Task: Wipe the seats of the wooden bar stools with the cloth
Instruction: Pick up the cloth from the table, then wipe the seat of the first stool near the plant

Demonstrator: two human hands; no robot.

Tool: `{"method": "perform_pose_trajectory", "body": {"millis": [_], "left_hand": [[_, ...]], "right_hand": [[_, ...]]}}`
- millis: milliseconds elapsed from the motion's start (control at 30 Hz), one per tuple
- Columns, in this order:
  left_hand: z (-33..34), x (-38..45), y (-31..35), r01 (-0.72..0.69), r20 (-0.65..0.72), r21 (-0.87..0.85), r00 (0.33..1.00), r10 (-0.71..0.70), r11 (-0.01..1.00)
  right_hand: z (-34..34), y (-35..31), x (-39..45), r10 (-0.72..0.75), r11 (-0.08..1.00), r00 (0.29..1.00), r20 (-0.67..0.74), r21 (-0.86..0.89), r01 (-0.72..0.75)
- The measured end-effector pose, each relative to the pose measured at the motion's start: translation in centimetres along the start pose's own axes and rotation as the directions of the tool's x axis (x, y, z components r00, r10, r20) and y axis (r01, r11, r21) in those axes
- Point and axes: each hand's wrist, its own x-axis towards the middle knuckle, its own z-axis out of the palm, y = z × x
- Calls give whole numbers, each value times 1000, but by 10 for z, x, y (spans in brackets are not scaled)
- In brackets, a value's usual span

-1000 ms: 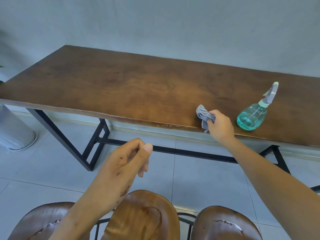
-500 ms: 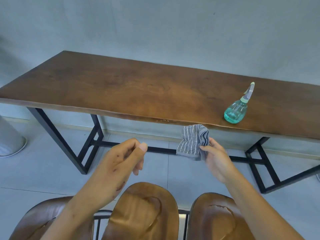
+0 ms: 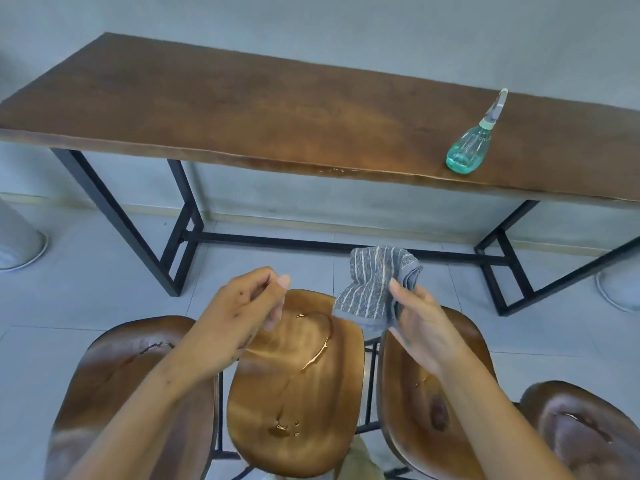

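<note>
A long dark wooden counter [image 3: 242, 109] on a black metal frame [image 3: 180, 233] stands against a plain grey wall, over a floor of pale grey tiles [image 3: 86, 299]. Near its right end, close to the front edge, a teal spray bottle [image 3: 465, 152] stands with clear liquid inside, its nozzle tilted up to the right. Four wooden bar stools sit side by side in front of the counter: the far-left seat [image 3: 117, 368], the middle seat [image 3: 298, 393] with streaks and drops of liquid on it, the next seat [image 3: 412, 403], and the far-right seat [image 3: 581, 434]. The right hand [image 3: 420, 327] pinches a grey striped cloth [image 3: 374, 285] in the air, above the gap between the two inner seats. The left hand [image 3: 239, 313] hovers over the middle seat, fingers curled, thumb meeting fingertips, holding nothing.
</note>
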Motion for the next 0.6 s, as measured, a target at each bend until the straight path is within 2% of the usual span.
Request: {"method": "perform_pose_trajectory", "body": {"millis": [267, 400, 600], "left_hand": [[3, -29, -29, 55, -18, -42, 998, -56, 998], [12, -37, -46, 78, -5, -40, 997, -79, 996], [29, -36, -76, 72, -30, 9, 997, -72, 997]], "right_hand": [[-9, 57, -27, 83, 996, 992, -100, 50, -79], [-13, 81, -33, 173, 985, 971, -164, 40, -169], [-27, 113, -36, 244, 969, 956, -165, -4, -248]]}}
